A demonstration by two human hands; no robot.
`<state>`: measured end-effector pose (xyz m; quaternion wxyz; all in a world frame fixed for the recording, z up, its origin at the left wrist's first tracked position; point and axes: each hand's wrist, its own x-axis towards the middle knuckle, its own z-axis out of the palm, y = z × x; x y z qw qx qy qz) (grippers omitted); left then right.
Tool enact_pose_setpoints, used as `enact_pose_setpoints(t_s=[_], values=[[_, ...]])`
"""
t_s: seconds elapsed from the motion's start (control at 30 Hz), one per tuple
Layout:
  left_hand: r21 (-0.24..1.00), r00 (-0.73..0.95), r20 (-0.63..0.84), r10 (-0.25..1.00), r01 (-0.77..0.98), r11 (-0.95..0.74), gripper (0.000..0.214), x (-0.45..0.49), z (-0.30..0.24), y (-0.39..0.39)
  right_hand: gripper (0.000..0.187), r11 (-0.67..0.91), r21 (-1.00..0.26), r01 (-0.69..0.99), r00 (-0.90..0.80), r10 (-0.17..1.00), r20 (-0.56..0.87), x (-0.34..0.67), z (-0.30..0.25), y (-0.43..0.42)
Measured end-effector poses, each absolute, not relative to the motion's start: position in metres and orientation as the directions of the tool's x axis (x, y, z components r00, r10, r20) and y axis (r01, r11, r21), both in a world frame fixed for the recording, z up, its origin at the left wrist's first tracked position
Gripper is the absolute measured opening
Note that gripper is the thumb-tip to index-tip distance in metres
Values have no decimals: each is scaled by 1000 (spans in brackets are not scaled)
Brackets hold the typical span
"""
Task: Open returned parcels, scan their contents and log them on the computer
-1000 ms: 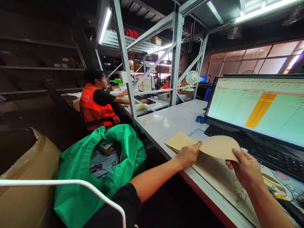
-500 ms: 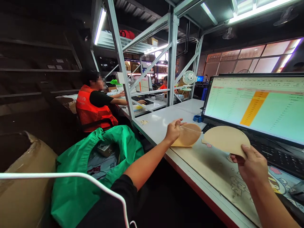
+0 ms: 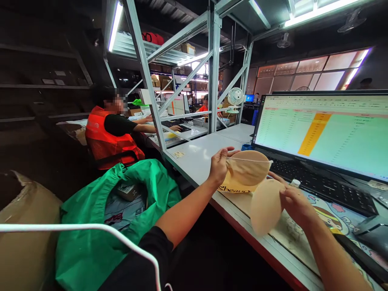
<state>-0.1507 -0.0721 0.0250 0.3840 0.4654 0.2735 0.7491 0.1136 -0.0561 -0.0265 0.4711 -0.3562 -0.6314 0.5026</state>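
My left hand [image 3: 218, 166] is closed on a yellowish bag [image 3: 235, 186] with dark lettering and a thin pale strip along its top. A round beige shape [image 3: 251, 169] shows at the bag; I cannot tell whether it lies inside or behind it. To the right, my right hand [image 3: 298, 202] pinches the edge of a smooth beige pad [image 3: 266, 210], shaped like a bra cup. The pad hangs tilted over the table's front edge, close beside the bag and partly in front of it.
A monitor [image 3: 321, 133] and black keyboard [image 3: 333, 182] stand behind my hands, with a small white-capped item [image 3: 294, 184] near them. On the left are an open green sack [image 3: 91, 230], a cardboard box [image 3: 27, 238] and a white cable [image 3: 121, 238]. A person in an orange vest [image 3: 110, 139] sits beyond.
My right hand has moved down and left with the pad, turning it from nearly level to upright, nearer the bag. The bag's lettering has come into view. The whole view has shifted slightly.
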Motion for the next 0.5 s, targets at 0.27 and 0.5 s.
enact_pose_setpoints(t_s=[0.27, 0.5], values=[[797, 149, 584, 798, 84, -599, 54, -152, 24, -95, 45, 263, -965, 4, -376, 894, 242, 116, -29, -53], [595, 489, 451, 746, 458, -660, 38, -179, 42, -103, 45, 309, -951, -8, -397, 872, 287, 118, -28, -56]])
